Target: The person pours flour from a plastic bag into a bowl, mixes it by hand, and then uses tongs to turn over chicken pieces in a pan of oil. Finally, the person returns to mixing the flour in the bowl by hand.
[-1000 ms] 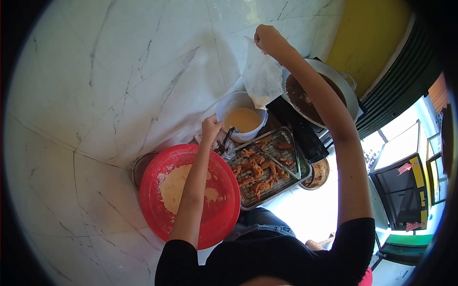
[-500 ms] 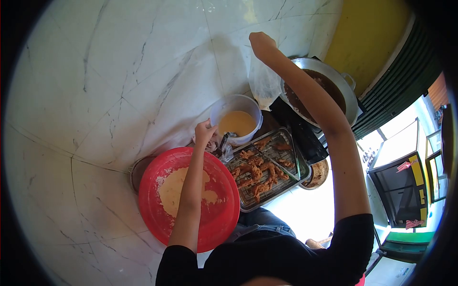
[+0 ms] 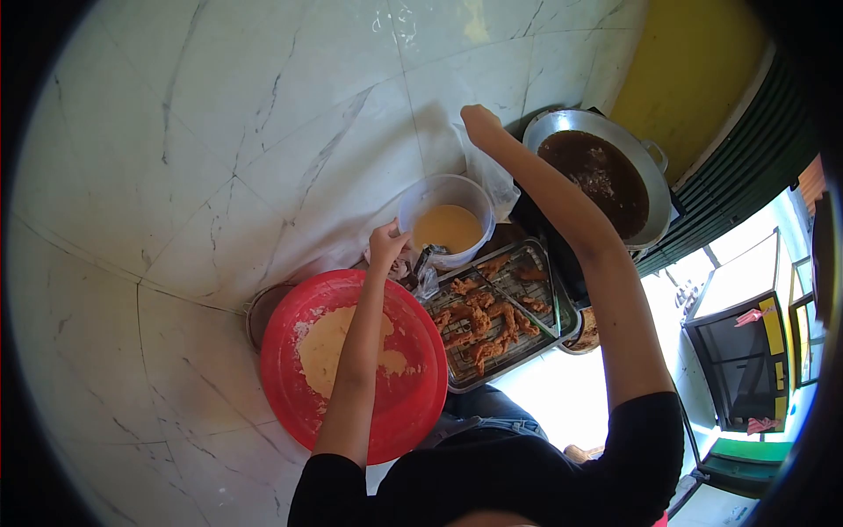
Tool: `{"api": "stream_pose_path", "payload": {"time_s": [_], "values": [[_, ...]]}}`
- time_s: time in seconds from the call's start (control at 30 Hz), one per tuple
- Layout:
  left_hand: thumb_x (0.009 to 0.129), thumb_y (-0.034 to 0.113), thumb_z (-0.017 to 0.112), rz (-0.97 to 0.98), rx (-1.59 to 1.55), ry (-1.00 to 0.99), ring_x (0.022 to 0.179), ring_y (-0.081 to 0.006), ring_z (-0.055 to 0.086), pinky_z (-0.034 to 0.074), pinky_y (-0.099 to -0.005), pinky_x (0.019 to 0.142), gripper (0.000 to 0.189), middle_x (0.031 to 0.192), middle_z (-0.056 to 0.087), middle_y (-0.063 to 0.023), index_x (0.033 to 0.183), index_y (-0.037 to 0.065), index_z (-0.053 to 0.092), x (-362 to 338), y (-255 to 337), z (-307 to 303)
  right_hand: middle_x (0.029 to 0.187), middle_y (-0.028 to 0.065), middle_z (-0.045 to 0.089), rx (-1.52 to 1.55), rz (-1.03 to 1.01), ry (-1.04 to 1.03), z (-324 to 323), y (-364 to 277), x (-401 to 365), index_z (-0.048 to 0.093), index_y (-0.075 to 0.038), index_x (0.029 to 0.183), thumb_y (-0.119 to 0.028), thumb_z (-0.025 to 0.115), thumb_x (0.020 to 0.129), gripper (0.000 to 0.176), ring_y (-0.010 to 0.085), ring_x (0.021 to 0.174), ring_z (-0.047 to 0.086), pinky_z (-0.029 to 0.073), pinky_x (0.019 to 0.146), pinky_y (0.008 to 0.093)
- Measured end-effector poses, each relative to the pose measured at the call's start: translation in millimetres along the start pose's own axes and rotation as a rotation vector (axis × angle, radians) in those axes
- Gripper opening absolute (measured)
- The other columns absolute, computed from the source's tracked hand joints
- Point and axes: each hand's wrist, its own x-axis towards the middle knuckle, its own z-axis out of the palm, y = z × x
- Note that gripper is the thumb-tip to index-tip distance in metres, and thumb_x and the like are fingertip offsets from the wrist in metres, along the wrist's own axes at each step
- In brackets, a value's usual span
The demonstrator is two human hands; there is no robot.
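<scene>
The right hand (image 3: 481, 124), in the upper middle of the frame, is pinching the top of a clear plastic bag (image 3: 493, 174), which is hanging just behind the batter tub (image 3: 446, 226). The left hand (image 3: 387, 243) is closing its fingers on the tub's left rim, above the red basin (image 3: 303, 408) of flour. A rack of fried pieces (image 3: 499, 316) is lying right of the basin, and a wok (image 3: 604, 176) of dark oil is sitting at upper right.

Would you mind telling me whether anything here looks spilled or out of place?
Nothing serious. Flour is dusted up the red basin and its inner wall, but none shows on the marble floor. The batter tub stands upright, and the fried pieces lie inside the tray.
</scene>
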Motion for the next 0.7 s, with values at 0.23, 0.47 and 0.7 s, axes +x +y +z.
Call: {"api": "stream_pose_path", "payload": {"time_s": [0.23,0.47,0.7], "values": [[0.072,0.01,0.064,-0.01,0.063,0.015,0.046,-0.0077,0.056,0.045,-0.0218,0.043,0.049,0.055,0.06,-0.0056,0.116,-0.004,0.049,-12.7,30.0,-1.3,0.072,0.0178,0.062,0.45,0.175,-0.309,80.4,34.5,-2.4,0.062,0.001,0.085,-0.003,0.054,0.074,0.014,0.023,0.048,0.061,0.051,0.048,0.0314],[0.074,0.006,0.063,-0.111,-0.122,-0.008,0.049,-0.009,0.057,0.047,-0.0216,0.044,0.052,0.061,0.061,-0.006,0.121,-0.002,0.044,-10.5,18.1,1.7,0.084,0.0204,0.061,0.589,0.08,-0.407,80.7,32.4,-6.4,0.051,0.009,0.108,-0.008,0.054,0.078,0.034,0.0209,0.068,0.065,0.052,0.059,0.0268],[0.077,0.017,0.066,-0.118,-0.095,0.069,0.069,-0.0128,0.06,0.049,-0.0234,0.058,0.057,0.081,0.062,-0.0131,0.124,-0.003,0.041,-29.8,35.2,-5.0,0.093,0.0227,0.058,0.888,0.185,-0.76,27.3,4.8,-12.8,0.034,0.014,0.121,-0.009,0.053,0.08,0.051,0.022,0.074,0.064,0.053,0.064,0.0261]]}}
